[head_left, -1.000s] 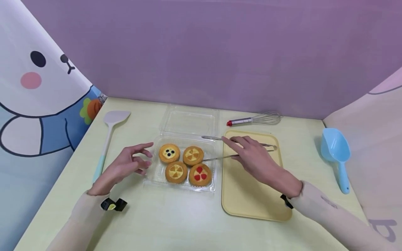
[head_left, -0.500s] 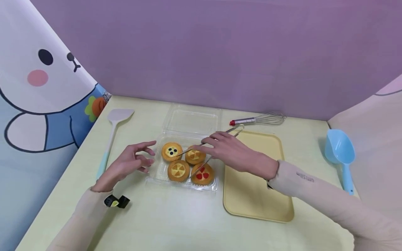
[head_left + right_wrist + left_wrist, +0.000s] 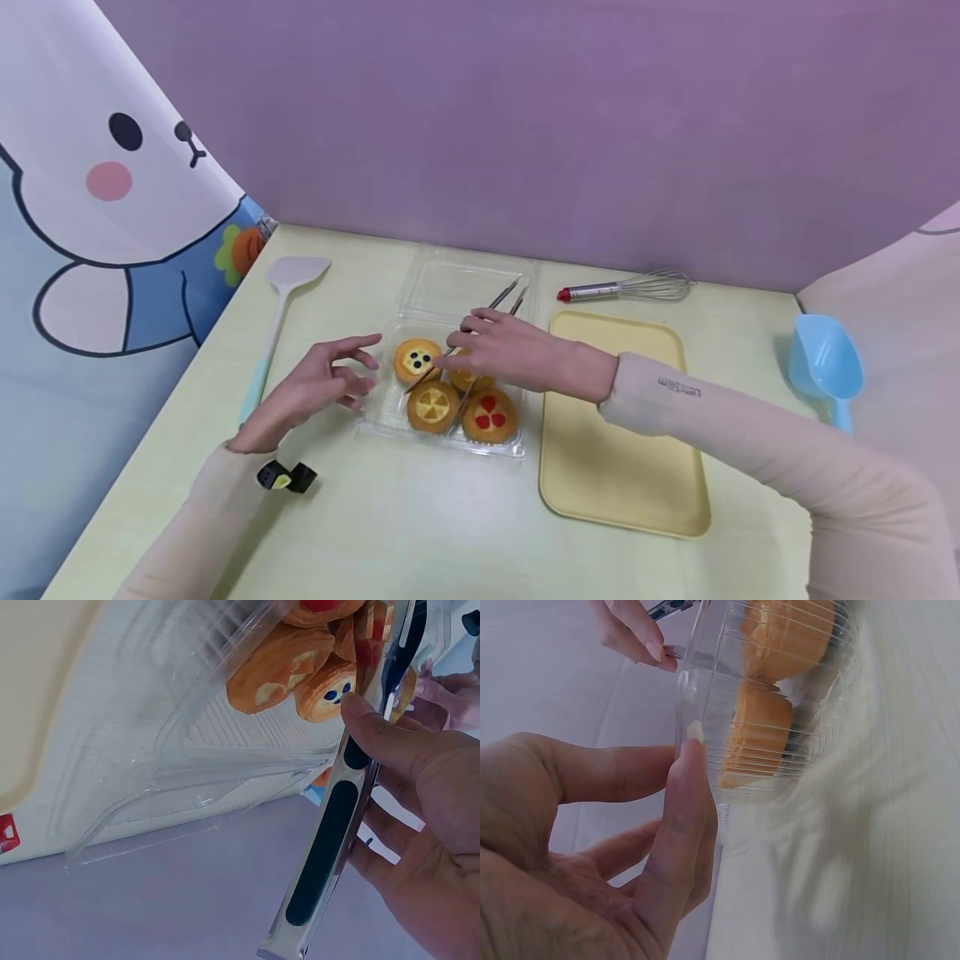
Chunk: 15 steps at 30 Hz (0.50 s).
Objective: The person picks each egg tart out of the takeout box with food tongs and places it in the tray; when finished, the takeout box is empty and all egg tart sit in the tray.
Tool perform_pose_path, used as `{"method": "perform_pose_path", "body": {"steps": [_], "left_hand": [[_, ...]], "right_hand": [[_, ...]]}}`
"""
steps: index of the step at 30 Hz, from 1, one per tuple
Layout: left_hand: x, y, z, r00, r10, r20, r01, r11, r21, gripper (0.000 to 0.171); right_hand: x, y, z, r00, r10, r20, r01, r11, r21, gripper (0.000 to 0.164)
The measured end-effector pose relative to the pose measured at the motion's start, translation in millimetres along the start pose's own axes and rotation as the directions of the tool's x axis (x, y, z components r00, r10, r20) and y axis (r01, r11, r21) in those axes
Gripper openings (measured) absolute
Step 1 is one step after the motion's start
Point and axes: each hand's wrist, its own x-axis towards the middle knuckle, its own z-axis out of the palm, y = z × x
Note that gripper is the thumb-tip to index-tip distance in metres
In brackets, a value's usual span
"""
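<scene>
As tongs point(image 3: 324, 851) are gripped by the right hand point(image 3: 501, 348) over tarts point(image 3: 432, 407), the left hand point(image 3: 321, 382) is poised, fingers loose.

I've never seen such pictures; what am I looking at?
There is no machine here: a person works with two bare hands. One picture looks down from the head; the other two are taken from the wrists, one per hand. The right hand grips silver metal tongs with dark inlays, their tips among four round golden-brown tarts in an open, clear plastic container. The left hand, fingers relaxed, is at its left edge; whether it touches is hard to tell. Also on the pale table: a rectangular yellow tray, a red-tipped metal whisk, a light-blue plastic scoop and a pale spatula with a mint handle.
</scene>
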Motion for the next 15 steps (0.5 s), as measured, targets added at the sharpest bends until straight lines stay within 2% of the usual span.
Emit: {"method": "perform_pose_path", "body": {"steps": [6,15], "left_hand": [[0.6,0.4,0.5,1.000,0.000,-0.005,0.000,1.000,0.004,0.073],[-0.1,1.2,0.5,1.000,0.004,-0.003,-0.004,1.000,-0.005,0.074]], "right_hand": [[3.8,-2.0,0.5,1.000,-0.002,-0.001,0.002,0.999,-0.043,0.061],[1.4,-4.2,0.3,0.999,0.027,0.036,-0.027,1.000,-0.008,0.055]]}}
